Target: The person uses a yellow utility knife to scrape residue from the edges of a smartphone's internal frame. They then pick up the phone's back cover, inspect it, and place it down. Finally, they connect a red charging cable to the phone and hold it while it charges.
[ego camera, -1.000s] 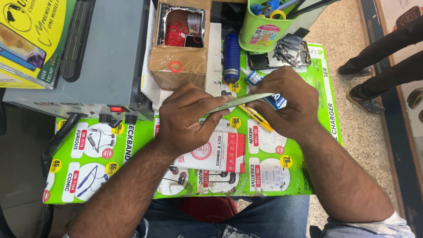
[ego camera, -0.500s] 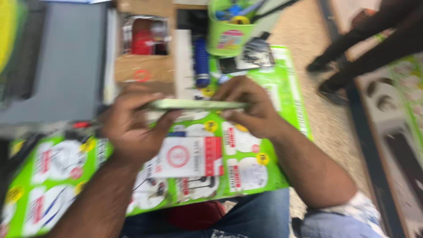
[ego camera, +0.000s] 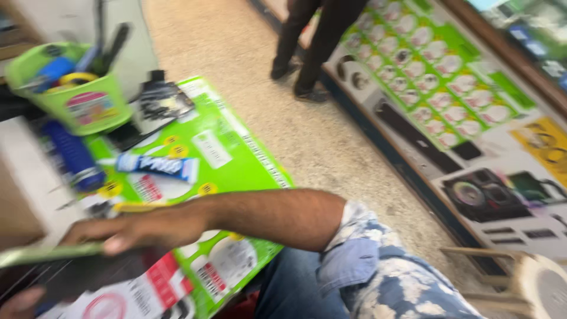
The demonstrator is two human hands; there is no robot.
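My right hand (ego camera: 139, 229) reaches left across the green printed sheet (ego camera: 242, 147) on my lap and pinches a thin, flat, pale green piece (ego camera: 47, 254) seen edge-on. Just below that piece lies a dark flat shape (ego camera: 88, 273), blurred. Only a fingertip of my left hand (ego camera: 19, 301) shows at the bottom left corner, under the dark shape; its grip is hidden. My right sleeve is blue with white blotches. The whole view is motion-blurred.
A green cup (ego camera: 77, 103) of tools stands at the upper left, with a blue cylinder (ego camera: 74, 158) and a blue-and-white tube (ego camera: 158, 166) beside it. A person's legs (ego camera: 313, 47) stand on the speckled floor. Printed posters (ego camera: 449, 88) line the right; a wooden stool (ego camera: 531, 283) is at bottom right.
The view has swung sharply right, so the grey box and cardboard box have left the picture. My left hand has slid almost out of view. My right hand still holds the flat green piece.
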